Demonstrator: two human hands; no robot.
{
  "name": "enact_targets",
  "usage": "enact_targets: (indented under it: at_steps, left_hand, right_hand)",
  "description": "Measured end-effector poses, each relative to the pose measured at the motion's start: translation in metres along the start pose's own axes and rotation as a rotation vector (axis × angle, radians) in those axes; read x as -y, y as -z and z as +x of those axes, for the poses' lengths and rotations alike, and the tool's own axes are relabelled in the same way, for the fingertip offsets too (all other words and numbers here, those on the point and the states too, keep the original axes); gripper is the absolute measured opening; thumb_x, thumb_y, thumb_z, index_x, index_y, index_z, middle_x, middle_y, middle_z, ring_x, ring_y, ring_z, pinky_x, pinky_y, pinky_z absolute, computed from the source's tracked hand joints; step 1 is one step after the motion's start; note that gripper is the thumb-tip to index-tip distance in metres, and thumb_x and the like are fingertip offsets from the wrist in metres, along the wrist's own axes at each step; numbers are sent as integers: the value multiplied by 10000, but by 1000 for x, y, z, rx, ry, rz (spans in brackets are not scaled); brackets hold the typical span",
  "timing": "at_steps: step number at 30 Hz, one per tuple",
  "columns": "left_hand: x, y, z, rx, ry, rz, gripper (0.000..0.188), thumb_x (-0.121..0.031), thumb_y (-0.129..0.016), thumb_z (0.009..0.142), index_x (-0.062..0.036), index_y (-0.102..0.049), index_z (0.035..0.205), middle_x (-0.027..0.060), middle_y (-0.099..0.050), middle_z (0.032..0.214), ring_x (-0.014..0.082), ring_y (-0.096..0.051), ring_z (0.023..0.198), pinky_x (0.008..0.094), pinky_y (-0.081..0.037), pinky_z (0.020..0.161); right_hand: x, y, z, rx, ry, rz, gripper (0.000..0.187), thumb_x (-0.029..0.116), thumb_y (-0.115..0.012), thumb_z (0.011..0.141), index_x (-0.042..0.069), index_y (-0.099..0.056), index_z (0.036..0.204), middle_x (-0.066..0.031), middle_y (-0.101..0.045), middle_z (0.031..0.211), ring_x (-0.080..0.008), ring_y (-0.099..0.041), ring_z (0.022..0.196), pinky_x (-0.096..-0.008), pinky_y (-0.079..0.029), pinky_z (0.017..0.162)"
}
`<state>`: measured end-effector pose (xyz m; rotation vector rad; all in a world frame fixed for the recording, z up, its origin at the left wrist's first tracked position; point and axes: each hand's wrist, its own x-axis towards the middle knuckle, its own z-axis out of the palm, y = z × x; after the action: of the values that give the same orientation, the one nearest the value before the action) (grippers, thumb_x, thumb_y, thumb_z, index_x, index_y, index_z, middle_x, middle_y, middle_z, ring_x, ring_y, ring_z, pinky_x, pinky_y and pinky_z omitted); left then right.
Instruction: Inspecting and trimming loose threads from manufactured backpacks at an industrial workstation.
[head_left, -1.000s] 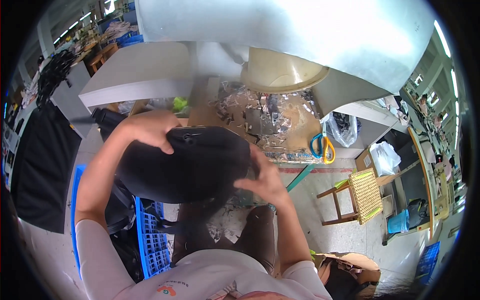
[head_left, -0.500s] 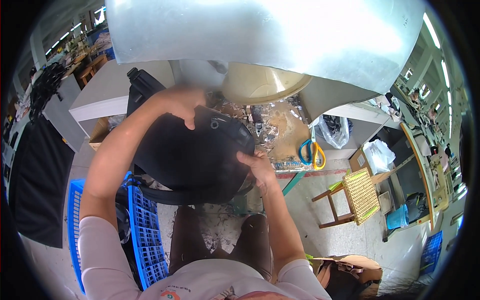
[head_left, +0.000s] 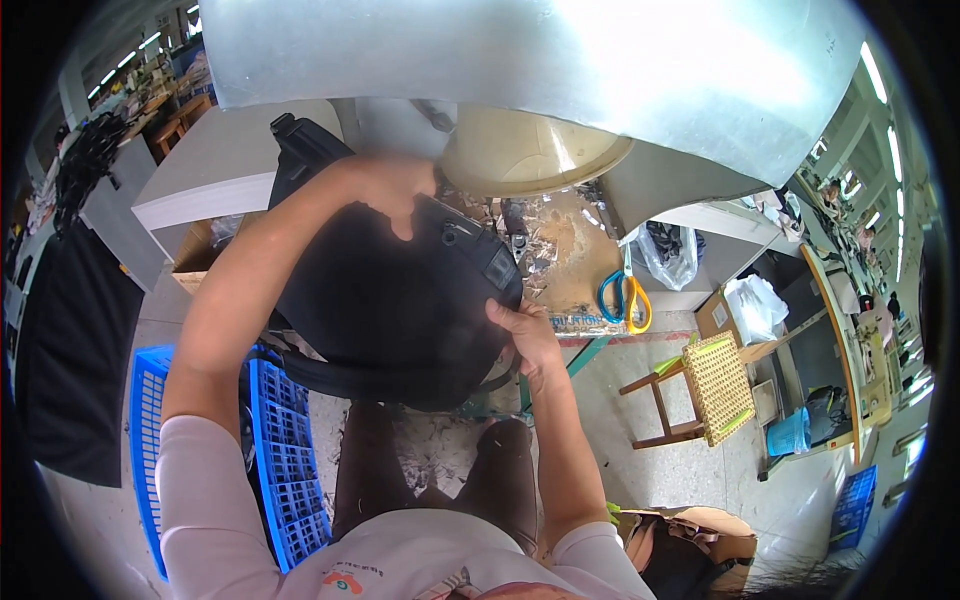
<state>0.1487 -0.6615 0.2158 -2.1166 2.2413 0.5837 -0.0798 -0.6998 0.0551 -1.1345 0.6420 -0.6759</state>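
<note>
A large black fabric bag [head_left: 385,285] with a zipped edge and straps is held up in front of me, over my knees and the near edge of the bench. My left hand [head_left: 395,192] reaches across its top and grips the far edge; its thumb shows on the near side, while the fingers are largely hidden. On the right edge, my right hand [head_left: 525,330] pinches the fabric, thumb on top and fingers beneath. A small round ring fitting [head_left: 449,238] shows on the bag between the two hands.
Close above the bag hangs a big sheet-metal hood [head_left: 530,70] over a cream round guard [head_left: 535,150]. Scissors [head_left: 628,300] with blue and yellow handles hang at the scrap-covered bench [head_left: 570,250]. A blue crate [head_left: 290,460] stands left, a woven stool [head_left: 718,388] right.
The bag has shifted slightly right and away from me, with both hands still on it. My left hand has moved a little to the right along the top.
</note>
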Motion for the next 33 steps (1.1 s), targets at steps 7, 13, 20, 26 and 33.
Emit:
enact_targets:
  at_steps: [7,13,20,26,33]
  left_hand:
    - [0,-20,-4,4,-90,78,309,-115,-706,486,6,-600,750,151,-585,625,252,-584,609,357,-429,554]
    - [10,-80,-134,227,66,-124,522,-145,-683,534,-9,-538,1017,149,-608,884,265,-584,812,326,-440,739]
    - [15,-145,-345,-635,902,-853,325,-7,-604,576,28,-581,898,104,-608,778,185,-592,703,285,-466,645]
    - [3,-189,-277,-948,1487,-1083,263,-37,-650,618,40,-573,858,151,-584,749,238,-587,539,307,-464,374]
    - [-8,-206,-252,-1178,1026,-1366,315,-118,-667,649,62,-540,874,129,-574,716,229,-579,575,296,-438,388]
  right_hand:
    - [19,-4,-35,21,-106,-11,232,184,-664,730,19,-603,881,-7,-602,688,-64,-537,550,-176,-377,412]
    - [0,-43,-54,233,199,-564,249,138,-661,692,17,-591,898,-72,-600,737,-231,-567,636,-312,-445,596]
    - [-33,-169,-122,596,807,-672,626,312,-683,651,-13,-416,1115,-178,-478,973,-336,-474,889,-393,-404,767]
    - [-58,-210,-174,838,584,-809,913,382,-708,605,-9,-209,1262,-216,-424,1059,-361,-478,921,-404,-414,767]
    - [-75,-188,-158,609,509,-1088,828,80,-638,589,58,-205,1295,-192,-517,869,-366,-555,730,-408,-473,617]
